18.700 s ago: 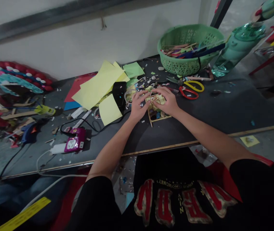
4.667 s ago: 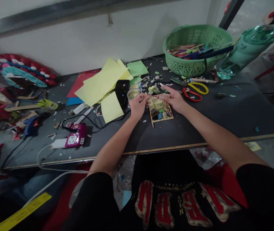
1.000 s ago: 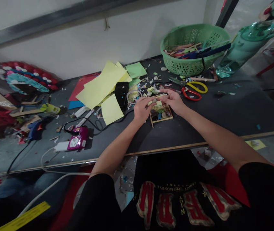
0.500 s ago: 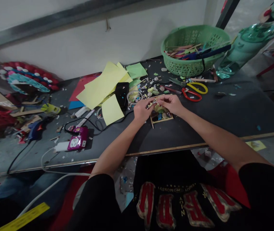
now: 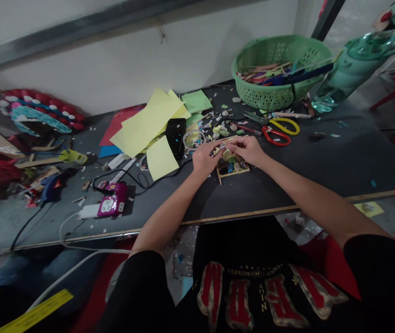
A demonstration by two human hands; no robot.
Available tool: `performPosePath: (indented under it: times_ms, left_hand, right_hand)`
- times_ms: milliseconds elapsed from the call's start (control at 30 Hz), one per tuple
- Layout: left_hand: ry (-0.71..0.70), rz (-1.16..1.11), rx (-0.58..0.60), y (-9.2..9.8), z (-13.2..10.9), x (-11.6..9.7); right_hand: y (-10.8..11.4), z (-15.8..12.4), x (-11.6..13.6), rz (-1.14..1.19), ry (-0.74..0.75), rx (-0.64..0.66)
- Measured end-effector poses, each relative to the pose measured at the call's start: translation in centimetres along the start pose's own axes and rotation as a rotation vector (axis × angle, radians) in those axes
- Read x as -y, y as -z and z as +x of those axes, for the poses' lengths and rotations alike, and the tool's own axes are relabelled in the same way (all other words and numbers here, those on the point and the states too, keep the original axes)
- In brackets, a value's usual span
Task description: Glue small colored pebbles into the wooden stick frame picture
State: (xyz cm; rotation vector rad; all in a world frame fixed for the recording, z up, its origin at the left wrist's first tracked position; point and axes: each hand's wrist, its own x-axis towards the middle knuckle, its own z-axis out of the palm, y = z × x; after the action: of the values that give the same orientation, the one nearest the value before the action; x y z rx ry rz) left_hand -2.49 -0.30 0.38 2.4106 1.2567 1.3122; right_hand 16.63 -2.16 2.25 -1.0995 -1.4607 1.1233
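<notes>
From the head camera: pinching a small pale piece [image 5: 222, 146] between fingertips of the left hand [image 5: 204, 159] and right hand [image 5: 249, 149], just above the wooden frame [image 5: 234, 171] lying flat on the black table [image 5: 322, 159], near red scissors [image 5: 275, 136].

hands: 2 (left hand [image 5: 204, 159], right hand [image 5: 250, 149]) | scissors: 2 (yellow pair [image 5: 287, 126], red pair [image 5: 276, 137]) | green basket [image 5: 270, 97]: 1 | bottle [image 5: 346, 69]: 1 | wooden frame [image 5: 234, 172]: 1

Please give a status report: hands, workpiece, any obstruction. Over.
Left hand and right hand pinch one small pale piece. Wooden frame flat beneath, holding coloured bits. Red scissors, tape roll beside, not blocking.
</notes>
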Motion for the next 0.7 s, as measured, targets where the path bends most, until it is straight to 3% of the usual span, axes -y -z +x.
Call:
performPosePath:
  times_ms: [367,700]
  left_hand:
    - [-0.038,0.037,0.037,0.2,0.0,0.1]
    - [-0.116,-0.039,-0.014,-0.4,0.1,1.0]
  right_hand:
    - [0.1,-0.1,0.3,-0.063,-0.006,-0.011]
    - [0.1,0.0,-0.2,-0.085,0.014,-0.039]
